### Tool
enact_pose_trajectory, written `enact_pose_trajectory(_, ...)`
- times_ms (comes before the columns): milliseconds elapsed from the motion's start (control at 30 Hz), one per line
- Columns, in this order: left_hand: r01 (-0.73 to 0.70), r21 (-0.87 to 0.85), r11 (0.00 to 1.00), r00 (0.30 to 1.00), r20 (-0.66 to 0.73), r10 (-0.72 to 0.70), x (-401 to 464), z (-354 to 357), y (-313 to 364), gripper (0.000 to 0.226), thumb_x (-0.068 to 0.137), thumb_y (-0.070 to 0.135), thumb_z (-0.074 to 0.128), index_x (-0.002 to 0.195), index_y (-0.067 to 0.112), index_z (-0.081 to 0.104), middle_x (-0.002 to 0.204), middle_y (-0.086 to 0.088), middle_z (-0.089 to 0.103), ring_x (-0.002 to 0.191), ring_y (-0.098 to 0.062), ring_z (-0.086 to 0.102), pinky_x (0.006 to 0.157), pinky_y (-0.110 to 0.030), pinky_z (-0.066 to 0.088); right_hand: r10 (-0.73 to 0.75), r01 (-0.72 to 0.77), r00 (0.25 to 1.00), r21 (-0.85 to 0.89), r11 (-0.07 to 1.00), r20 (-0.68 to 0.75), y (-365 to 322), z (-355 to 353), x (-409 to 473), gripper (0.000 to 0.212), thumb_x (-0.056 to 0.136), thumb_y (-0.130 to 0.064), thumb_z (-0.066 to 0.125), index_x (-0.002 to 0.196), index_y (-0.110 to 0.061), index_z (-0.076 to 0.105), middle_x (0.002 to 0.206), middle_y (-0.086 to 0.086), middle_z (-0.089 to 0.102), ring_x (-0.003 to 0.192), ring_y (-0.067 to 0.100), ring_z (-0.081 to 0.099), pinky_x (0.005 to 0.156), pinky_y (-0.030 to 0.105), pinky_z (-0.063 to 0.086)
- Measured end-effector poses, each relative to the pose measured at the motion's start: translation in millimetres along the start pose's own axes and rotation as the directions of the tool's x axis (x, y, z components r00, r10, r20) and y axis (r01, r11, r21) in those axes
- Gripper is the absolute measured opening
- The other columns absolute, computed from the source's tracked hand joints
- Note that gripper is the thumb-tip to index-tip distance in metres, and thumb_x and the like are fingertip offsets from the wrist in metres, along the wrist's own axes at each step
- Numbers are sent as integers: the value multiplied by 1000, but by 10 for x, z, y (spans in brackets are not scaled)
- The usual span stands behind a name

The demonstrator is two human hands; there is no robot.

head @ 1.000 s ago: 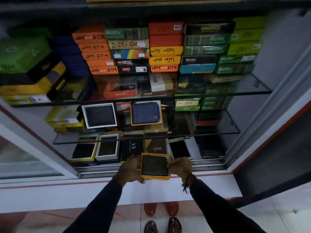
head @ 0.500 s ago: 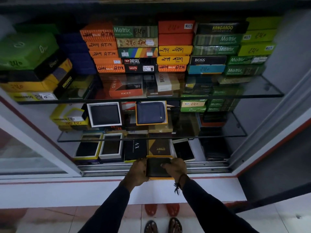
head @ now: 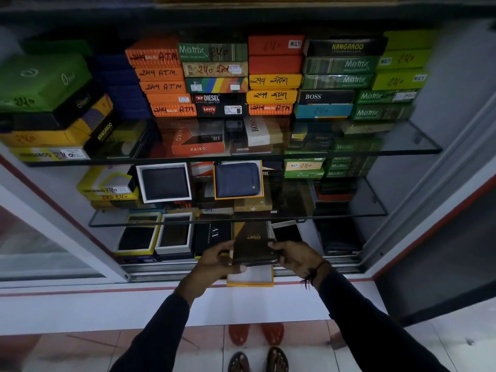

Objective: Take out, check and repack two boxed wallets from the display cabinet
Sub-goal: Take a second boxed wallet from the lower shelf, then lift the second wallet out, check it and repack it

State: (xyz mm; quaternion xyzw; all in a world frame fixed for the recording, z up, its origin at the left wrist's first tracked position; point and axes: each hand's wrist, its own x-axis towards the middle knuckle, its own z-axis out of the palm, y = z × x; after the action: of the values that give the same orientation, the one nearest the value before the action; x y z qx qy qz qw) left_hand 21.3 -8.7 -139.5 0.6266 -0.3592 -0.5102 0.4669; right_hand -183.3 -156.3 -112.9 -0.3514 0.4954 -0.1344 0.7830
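A dark brown wallet (head: 253,251) is held level between both hands just in front of the cabinet's bottom shelf. My left hand (head: 214,260) grips its left edge and my right hand (head: 295,255) grips its right edge. Directly below it lies its open yellow-rimmed box (head: 251,277) with a white inside, resting on the cabinet's sill. A brown lid with gold lettering (head: 252,233) lies on the bottom shelf just behind the wallet.
Glass shelves (head: 268,157) carry stacked wallet boxes. A blue wallet in an orange-rimmed box (head: 237,179) and a black wallet in a white box (head: 164,182) stand on the middle shelf. More open boxes (head: 155,234) sit bottom left. A sliding glass door (head: 40,237) stands left.
The wallet has come up out of its yellow box, which now lies empty on the sill under my hands. Both hands moved slightly forward toward the cabinet.
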Motion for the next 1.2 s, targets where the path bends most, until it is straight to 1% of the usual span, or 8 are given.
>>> enact_pose_trajectory(133, -3, -118, 993, 999, 34, 7, -21, -12, -15, 58, 80, 14, 83, 134, 24, 64, 127, -3, 73, 118, -20, 68, 101, -38, 53, 20, -27, 997, 99, 995, 74, 73, -101, -51, 42, 83, -23, 75, 119, -4, 65, 112, 15, 68, 83, 18, 64, 56, 19, 52)
enact_pose_trajectory(200, 66, -267, 962, 998, 31, -60, -26, 13, -54, 52, 83, 17, 78, 133, 20, 65, 121, -4, 75, 109, -21, 68, 92, -37, 52, 9, -30, 993, 192, 981, 114, 136, -123, -79, 39, 87, -34, 70, 115, -7, 66, 111, 13, 70, 92, 23, 68, 70, 29, 57)
enact_pose_trajectory(333, 143, -533, 834, 988, 119, -93, -29, 122, -95, 20, 87, 20, 71, 105, 15, 78, 102, -9, 71, 89, -19, 66, 72, -30, 53, -51, -42, 932, 249, 967, 358, 248, 25, -152, 37, 91, -18, 63, 126, -5, 62, 123, 20, 69, 112, 34, 69, 86, 38, 60)
enact_pose_trajectory(467, 158, -645, 748, 977, 211, -25, -52, 145, -49, 72, 62, 36, 95, 118, 4, 65, 101, -14, 71, 86, -24, 67, 73, -33, 54, -76, 11, 922, 172, 985, 379, 190, 229, -212, 21, 93, -8, 62, 111, -9, 72, 113, 16, 73, 99, 26, 71, 79, 28, 61)
enact_pose_trajectory(733, 204, -721, 663, 949, 312, 47, -126, 42, -31, 64, 66, 40, 92, 117, 6, 72, 106, -15, 72, 83, -22, 58, 69, -33, 49, 56, -58, 876, -11, 998, 478, 63, 269, -248, 23, 94, -18, 61, 115, -12, 67, 104, 6, 70, 96, 19, 67, 79, 31, 52)
enact_pose_trajectory(933, 208, -744, 635, 940, 332, 81, -186, -18, -86, 69, 75, 35, 87, 130, 3, 63, 127, -27, 64, 84, -24, 56, 73, -34, 48, -61, 72, 945, -22, 997, 322, 95, 242, -209, 22, 95, -8, 56, 93, -16, 77, 97, 9, 74, 86, 20, 71, 73, 27, 58)
enact_pose_trajectory(1067, 163, -714, 681, 981, 194, -31, -179, -15, -45, 51, 69, 26, 91, 110, 6, 67, 103, -17, 66, 81, -24, 61, 72, -37, 47, -166, 172, 960, -3, 985, 226, 93, 206, -167, 14, 89, -1, 63, 89, -11, 73, 98, 11, 73, 87, 21, 69, 77, 30, 56)
enact_pose_trajectory(1200, 63, -645, 762, 997, 6, -78, -183, -155, -178, 26, 90, 14, 62, 112, 8, 73, 106, -15, 73, 93, -24, 72, 81, -34, 59, -277, 277, 954, 17, 961, 115, -33, 35, -231, 10, 84, -4, 71, 89, -4, 63, 110, 20, 68, 100, 26, 66, 86, 36, 56)
